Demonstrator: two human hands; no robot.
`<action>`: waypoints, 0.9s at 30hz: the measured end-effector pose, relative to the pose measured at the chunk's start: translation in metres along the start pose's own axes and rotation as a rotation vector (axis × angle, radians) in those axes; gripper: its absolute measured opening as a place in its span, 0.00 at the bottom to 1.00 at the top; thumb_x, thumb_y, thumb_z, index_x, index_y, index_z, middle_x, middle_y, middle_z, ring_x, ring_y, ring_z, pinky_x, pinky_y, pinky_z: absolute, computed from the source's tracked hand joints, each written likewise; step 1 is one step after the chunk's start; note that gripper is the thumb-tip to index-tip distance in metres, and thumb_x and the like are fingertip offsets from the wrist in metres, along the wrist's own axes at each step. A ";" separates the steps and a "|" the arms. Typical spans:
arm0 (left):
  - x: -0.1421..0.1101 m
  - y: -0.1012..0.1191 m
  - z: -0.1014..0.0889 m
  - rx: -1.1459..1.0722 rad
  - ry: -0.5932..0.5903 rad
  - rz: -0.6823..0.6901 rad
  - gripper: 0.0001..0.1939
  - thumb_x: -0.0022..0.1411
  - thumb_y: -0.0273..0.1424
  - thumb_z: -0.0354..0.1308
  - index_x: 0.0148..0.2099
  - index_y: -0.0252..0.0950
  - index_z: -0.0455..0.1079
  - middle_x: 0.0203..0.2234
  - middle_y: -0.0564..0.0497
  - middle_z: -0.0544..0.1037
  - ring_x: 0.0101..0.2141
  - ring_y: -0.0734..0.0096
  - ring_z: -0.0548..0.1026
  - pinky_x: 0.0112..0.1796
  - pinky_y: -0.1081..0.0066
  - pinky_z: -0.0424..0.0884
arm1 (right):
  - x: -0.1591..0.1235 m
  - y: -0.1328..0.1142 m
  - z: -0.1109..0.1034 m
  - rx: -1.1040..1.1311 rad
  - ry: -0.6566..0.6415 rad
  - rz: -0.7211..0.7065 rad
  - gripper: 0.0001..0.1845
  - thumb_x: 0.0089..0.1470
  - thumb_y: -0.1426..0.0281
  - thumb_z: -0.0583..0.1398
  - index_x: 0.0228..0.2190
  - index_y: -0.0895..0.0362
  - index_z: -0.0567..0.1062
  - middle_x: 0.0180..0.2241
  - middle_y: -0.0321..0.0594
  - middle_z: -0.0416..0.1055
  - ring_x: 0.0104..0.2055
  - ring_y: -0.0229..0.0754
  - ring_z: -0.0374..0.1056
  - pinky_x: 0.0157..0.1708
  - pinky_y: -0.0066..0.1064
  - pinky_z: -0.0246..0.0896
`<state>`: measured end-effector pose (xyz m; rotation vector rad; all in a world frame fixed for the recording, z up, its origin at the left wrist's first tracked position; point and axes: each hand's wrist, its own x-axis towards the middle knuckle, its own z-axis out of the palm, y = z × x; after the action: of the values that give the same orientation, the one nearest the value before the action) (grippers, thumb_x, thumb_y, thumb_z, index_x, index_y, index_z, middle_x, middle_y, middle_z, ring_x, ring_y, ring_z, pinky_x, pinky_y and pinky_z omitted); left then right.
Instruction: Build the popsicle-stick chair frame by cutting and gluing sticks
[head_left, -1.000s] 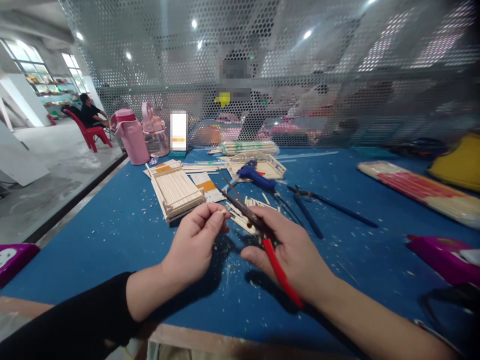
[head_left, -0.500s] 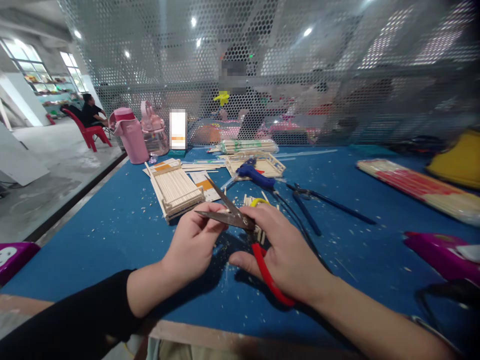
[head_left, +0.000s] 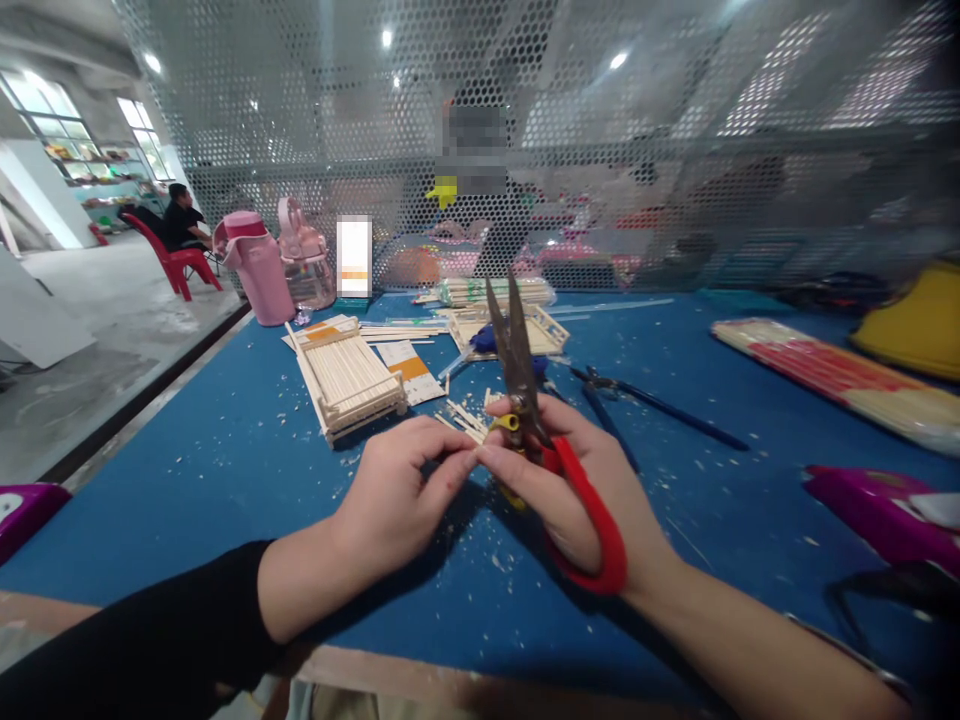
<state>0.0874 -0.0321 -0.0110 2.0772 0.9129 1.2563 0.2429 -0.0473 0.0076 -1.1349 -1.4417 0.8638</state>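
My right hand (head_left: 592,490) is closed around a pair of scissors (head_left: 521,375) with red and yellow handles. Their blades point up and away, slightly parted. My left hand (head_left: 409,490) is pinched, its fingertips meeting the right thumb; whatever lies between them is too small and covered to make out. Just beyond my left hand lies a small wooden-stick model shaped like a bed (head_left: 349,380). Short cut sticks (head_left: 465,420) are scattered past my fingertips. Behind the scissors, a blue glue gun (head_left: 486,340) is partly hidden and rests by a second stick frame (head_left: 551,335).
Dark-handled pliers (head_left: 660,400) lie to the right, with a bag of sticks (head_left: 825,375) beyond. Purple objects sit at both sides. A pink flask (head_left: 259,270), a clear bottle (head_left: 306,270) and a blurred-out phone (head_left: 354,258) stand at the back. A perforated metal screen (head_left: 600,200) rises behind the table.
The scissors have swung from pointing left, blades wide, to pointing upward with blades nearly together. My right thumb has come over to meet my left fingertips.
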 end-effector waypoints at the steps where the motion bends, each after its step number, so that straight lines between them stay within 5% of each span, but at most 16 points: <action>1: 0.000 0.000 0.000 0.027 0.003 0.042 0.07 0.61 0.25 0.55 0.36 0.30 0.75 0.29 0.47 0.78 0.31 0.74 0.73 0.35 0.76 0.68 | 0.000 0.001 0.001 0.014 -0.002 0.019 0.16 0.42 0.65 0.65 0.35 0.55 0.71 0.24 0.33 0.69 0.24 0.36 0.66 0.25 0.28 0.63; 12: 0.002 0.001 -0.004 -0.058 0.019 0.166 0.07 0.60 0.24 0.58 0.36 0.28 0.77 0.28 0.45 0.80 0.30 0.75 0.75 0.33 0.79 0.70 | -0.002 0.004 -0.001 0.286 -0.030 0.220 0.26 0.37 0.63 0.69 0.39 0.53 0.68 0.24 0.31 0.69 0.24 0.33 0.65 0.24 0.24 0.62; 23: 0.001 0.003 -0.006 -0.182 -0.030 0.093 0.06 0.59 0.26 0.59 0.35 0.31 0.78 0.29 0.45 0.81 0.30 0.74 0.76 0.34 0.77 0.71 | -0.005 -0.001 -0.003 0.251 -0.051 0.153 0.24 0.38 0.64 0.70 0.37 0.54 0.68 0.23 0.31 0.70 0.23 0.33 0.65 0.22 0.24 0.63; 27: 0.002 0.008 -0.006 -0.335 -0.026 -0.100 0.06 0.58 0.28 0.60 0.33 0.33 0.77 0.27 0.48 0.79 0.29 0.73 0.74 0.33 0.74 0.69 | -0.006 -0.002 -0.006 0.182 -0.056 0.089 0.21 0.42 0.63 0.67 0.38 0.53 0.68 0.25 0.33 0.70 0.24 0.34 0.66 0.23 0.26 0.65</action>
<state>0.0844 -0.0355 -0.0011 1.7605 0.7275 1.2324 0.2480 -0.0541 0.0086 -1.0506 -1.3360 1.0746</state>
